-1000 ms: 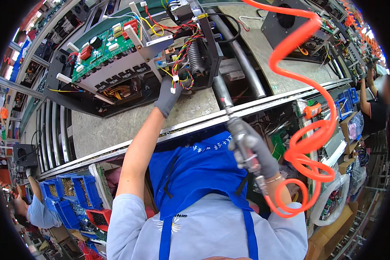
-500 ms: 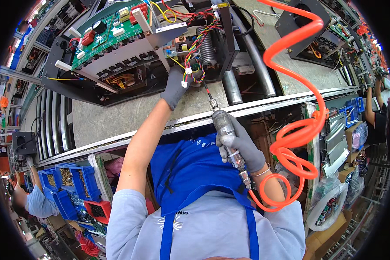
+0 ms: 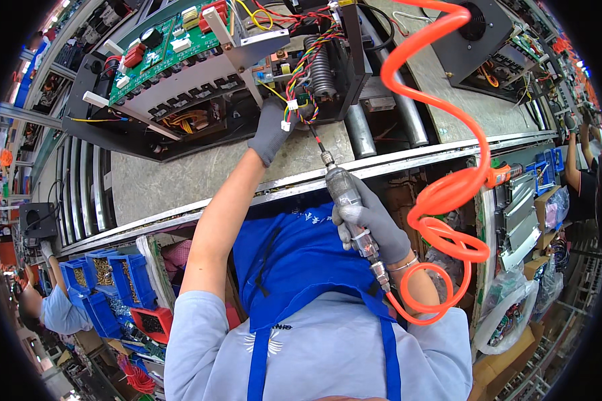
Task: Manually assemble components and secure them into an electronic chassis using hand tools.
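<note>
My right hand [image 3: 373, 224], in a grey glove, is closed around a pneumatic screwdriver [image 3: 344, 190]. Its long bit [image 3: 318, 139] points up and away into the open front of a black-cased electrical unit [image 3: 201, 113]. A coiled orange air hose [image 3: 441, 100] runs from the tool's rear. My gloved left hand [image 3: 271, 131] reaches into the same unit beside the bit's tip. Its fingers are mostly hidden behind a bundle of coloured wires [image 3: 301, 73] with white connectors. A green circuit board [image 3: 174, 43] tops the unit, and a coiled metal part [image 3: 322, 70] stands behind the wires.
The unit rests on a grey board [image 3: 154, 184] over the roller conveyor [image 3: 358, 130]. A second black unit [image 3: 478, 43] is at the right. Blue bins of screws [image 3: 104, 274] and a red bin [image 3: 150, 324] stand lower left. A co-worker [image 3: 60, 311] is at far left, another at far right.
The orange hose has swung left and its coils have shifted. The screwdriver tilts very slightly differently; both hands stay nearly in place.
</note>
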The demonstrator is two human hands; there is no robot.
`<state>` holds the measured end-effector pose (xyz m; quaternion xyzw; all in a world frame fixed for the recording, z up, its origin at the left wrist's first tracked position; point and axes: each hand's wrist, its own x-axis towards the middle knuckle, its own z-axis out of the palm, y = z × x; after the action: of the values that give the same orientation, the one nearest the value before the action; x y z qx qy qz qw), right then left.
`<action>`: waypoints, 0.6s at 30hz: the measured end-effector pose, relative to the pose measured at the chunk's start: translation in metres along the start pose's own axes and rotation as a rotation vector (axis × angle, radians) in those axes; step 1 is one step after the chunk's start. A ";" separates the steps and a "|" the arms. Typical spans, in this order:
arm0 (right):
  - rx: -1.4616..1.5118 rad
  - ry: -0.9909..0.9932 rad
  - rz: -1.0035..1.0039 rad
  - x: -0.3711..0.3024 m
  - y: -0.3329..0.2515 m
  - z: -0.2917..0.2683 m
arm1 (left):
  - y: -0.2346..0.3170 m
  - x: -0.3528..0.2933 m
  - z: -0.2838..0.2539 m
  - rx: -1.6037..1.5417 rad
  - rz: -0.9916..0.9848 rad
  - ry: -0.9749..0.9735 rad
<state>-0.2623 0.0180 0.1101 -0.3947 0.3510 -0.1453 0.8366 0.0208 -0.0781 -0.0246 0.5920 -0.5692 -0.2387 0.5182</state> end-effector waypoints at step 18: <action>0.015 0.036 0.005 0.003 -0.004 0.005 | -0.008 0.000 0.002 -0.040 -0.034 0.046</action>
<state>-0.2565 0.0171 0.1144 -0.3847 0.3658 -0.1526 0.8336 0.0231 -0.0802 -0.0327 0.5964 -0.5420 -0.2450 0.5390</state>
